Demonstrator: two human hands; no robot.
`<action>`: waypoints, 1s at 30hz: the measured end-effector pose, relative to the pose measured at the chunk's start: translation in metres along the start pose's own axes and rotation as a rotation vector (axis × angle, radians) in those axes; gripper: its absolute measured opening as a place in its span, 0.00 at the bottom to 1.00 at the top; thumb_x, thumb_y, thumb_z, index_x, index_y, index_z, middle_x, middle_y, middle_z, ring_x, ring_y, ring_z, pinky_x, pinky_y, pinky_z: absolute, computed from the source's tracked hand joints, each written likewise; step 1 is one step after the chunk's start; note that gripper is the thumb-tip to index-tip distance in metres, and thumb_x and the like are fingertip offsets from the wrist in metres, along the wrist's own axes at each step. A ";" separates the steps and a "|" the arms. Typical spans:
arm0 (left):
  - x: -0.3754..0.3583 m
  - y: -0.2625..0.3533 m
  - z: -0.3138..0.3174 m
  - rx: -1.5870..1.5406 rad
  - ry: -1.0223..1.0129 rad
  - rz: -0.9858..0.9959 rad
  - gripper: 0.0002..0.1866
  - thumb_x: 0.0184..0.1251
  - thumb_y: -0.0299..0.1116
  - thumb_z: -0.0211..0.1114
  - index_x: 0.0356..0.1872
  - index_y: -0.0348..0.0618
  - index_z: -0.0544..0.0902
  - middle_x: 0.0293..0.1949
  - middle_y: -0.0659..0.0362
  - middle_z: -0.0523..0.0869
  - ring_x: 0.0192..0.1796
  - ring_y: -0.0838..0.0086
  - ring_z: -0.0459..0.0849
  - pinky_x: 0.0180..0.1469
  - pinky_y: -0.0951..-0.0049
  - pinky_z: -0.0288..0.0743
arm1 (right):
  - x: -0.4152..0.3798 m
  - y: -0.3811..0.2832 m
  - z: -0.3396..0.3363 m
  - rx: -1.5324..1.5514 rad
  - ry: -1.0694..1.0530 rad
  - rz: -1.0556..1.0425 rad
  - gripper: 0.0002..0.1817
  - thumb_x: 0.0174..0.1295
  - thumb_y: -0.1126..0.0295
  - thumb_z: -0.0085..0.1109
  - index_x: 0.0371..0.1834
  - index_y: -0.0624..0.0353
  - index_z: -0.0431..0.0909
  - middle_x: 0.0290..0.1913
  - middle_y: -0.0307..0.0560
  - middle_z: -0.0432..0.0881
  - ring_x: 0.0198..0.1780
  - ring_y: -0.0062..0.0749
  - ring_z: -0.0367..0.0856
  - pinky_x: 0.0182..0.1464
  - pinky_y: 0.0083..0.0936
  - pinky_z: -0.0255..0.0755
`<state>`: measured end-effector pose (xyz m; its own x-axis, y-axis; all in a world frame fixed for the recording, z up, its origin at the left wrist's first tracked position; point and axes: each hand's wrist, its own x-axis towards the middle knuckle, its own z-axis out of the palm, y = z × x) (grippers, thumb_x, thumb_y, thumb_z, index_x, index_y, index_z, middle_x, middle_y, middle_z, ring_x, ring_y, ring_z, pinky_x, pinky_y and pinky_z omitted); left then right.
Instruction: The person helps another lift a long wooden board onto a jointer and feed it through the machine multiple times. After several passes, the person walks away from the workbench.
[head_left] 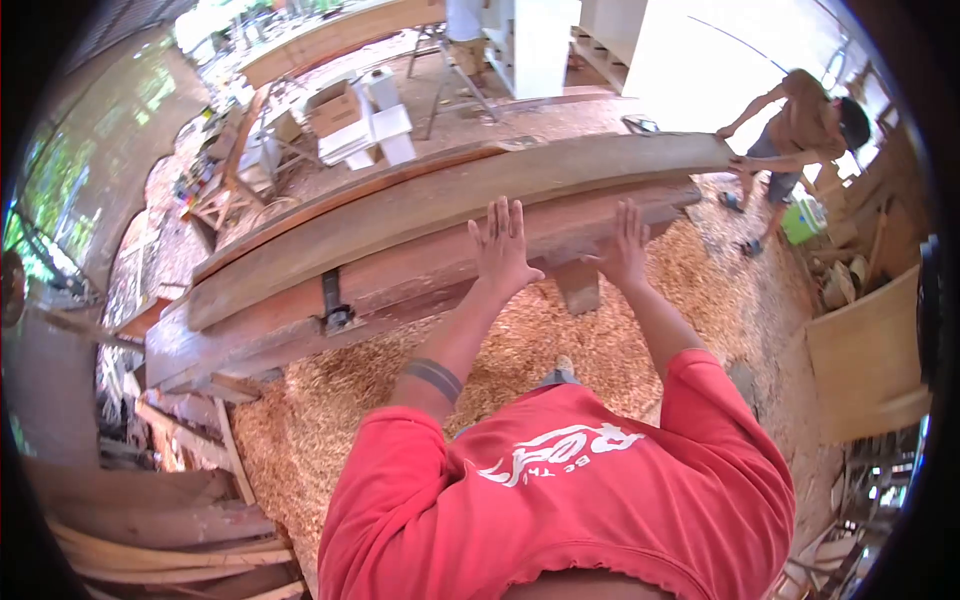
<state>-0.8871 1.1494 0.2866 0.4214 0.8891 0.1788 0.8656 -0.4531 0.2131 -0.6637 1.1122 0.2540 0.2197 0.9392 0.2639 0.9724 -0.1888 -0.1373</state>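
A long thick wooden plank (400, 218) lies along a heavy reddish timber bench (420, 262). My left hand (505, 250) is open, fingers spread and pointing away from me, and its fingertips overlap the near side of the plank in this view. To its right, my right hand (622, 250) is also open with its fingers up, overlapping the reddish timber just below the plank's near edge. Neither hand grips anything. A dark metal fitting (337, 300) sits on the bench's near side, left of my hands.
A co-worker (800, 120) bends at the plank's right end with both hands on it. Wood shavings (400, 385) cover the ground. White pieces (365, 135) and a cardboard box (333, 105) stand beyond the bench. Stacked boards (170, 545) lie at lower left; a green container (802, 220) stands right.
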 end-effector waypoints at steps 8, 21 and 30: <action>-0.014 -0.073 -0.032 0.164 -0.009 -0.223 0.53 0.27 0.52 0.73 0.57 0.38 0.56 0.59 0.50 0.61 0.61 0.62 0.59 0.58 0.56 0.52 | 0.008 -0.044 -0.012 0.205 -0.094 -0.229 0.59 0.35 0.47 0.65 0.63 0.65 0.36 0.66 0.59 0.38 0.67 0.46 0.32 0.66 0.36 0.33; -0.153 -0.174 -0.062 0.339 -0.095 -0.735 0.57 0.31 0.48 0.72 0.62 0.37 0.46 0.64 0.45 0.47 0.67 0.59 0.44 0.62 0.49 0.37 | -0.039 -0.243 0.021 0.446 -0.048 -0.849 0.52 0.38 0.47 0.60 0.61 0.67 0.44 0.63 0.57 0.47 0.66 0.45 0.41 0.65 0.40 0.35; -0.023 0.021 0.027 0.235 -0.034 0.147 0.41 0.42 0.45 0.65 0.59 0.42 0.57 0.64 0.46 0.46 0.66 0.52 0.41 0.61 0.43 0.37 | -0.004 0.016 0.043 0.215 0.120 0.049 0.44 0.38 0.54 0.62 0.56 0.67 0.54 0.57 0.63 0.57 0.60 0.50 0.54 0.59 0.37 0.51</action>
<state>-0.8715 1.1210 0.2613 0.5523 0.8184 0.1586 0.8319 -0.5533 -0.0421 -0.6526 1.1175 0.2092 0.2865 0.8873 0.3614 0.9238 -0.1558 -0.3497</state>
